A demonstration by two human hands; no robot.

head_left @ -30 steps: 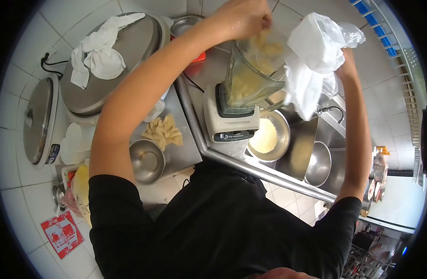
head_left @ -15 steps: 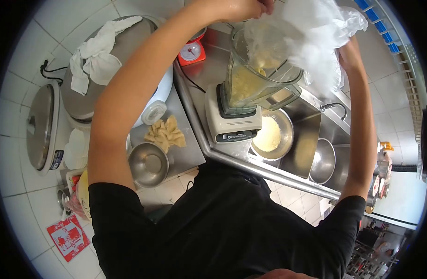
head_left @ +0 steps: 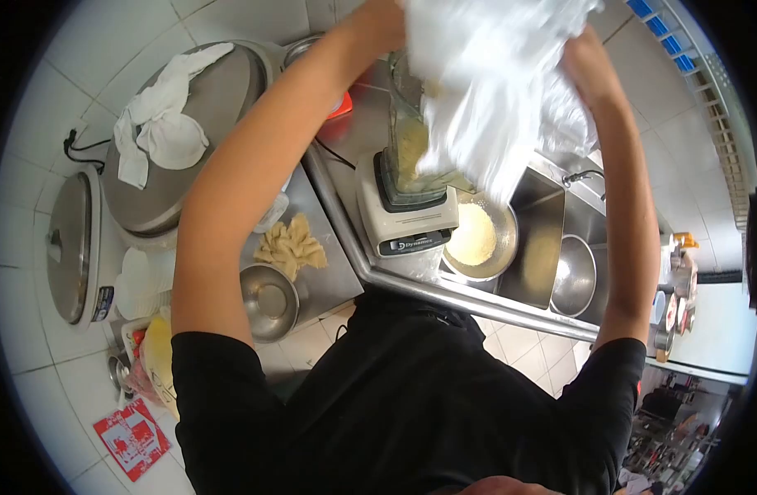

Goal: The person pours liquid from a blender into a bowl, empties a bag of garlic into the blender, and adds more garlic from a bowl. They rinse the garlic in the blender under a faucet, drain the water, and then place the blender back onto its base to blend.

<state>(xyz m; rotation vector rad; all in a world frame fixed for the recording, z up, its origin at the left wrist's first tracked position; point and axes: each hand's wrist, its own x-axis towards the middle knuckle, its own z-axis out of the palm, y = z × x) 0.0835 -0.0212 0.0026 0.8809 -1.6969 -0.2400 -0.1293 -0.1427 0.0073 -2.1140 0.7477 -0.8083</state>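
Both my arms reach up over a blender. Its clear jar [head_left: 405, 140] holds pale yellow pieces and stands on a white base [head_left: 407, 219]. A white plastic bag [head_left: 485, 91], blurred by motion, hangs over the jar's mouth and hides most of it. My left hand [head_left: 382, 23] grips the bag at its left top corner, partly covered by the plastic. My right hand [head_left: 584, 62] grips the bag's right side. The inside of the bag does not show.
A steel bowl of pale powder [head_left: 477, 239] sits right of the blender base, beside a sink holding another steel bowl [head_left: 575, 285]. To the left lie a pile of pale yellow pieces [head_left: 292, 243], an empty steel bowl [head_left: 267, 301], a cloth-draped cooker lid [head_left: 160, 124] and a rice cooker [head_left: 73, 247].
The bag has swung left from beside the jar to over its mouth. My left hand left the jar's opening and took hold of the bag; my right hand rose.
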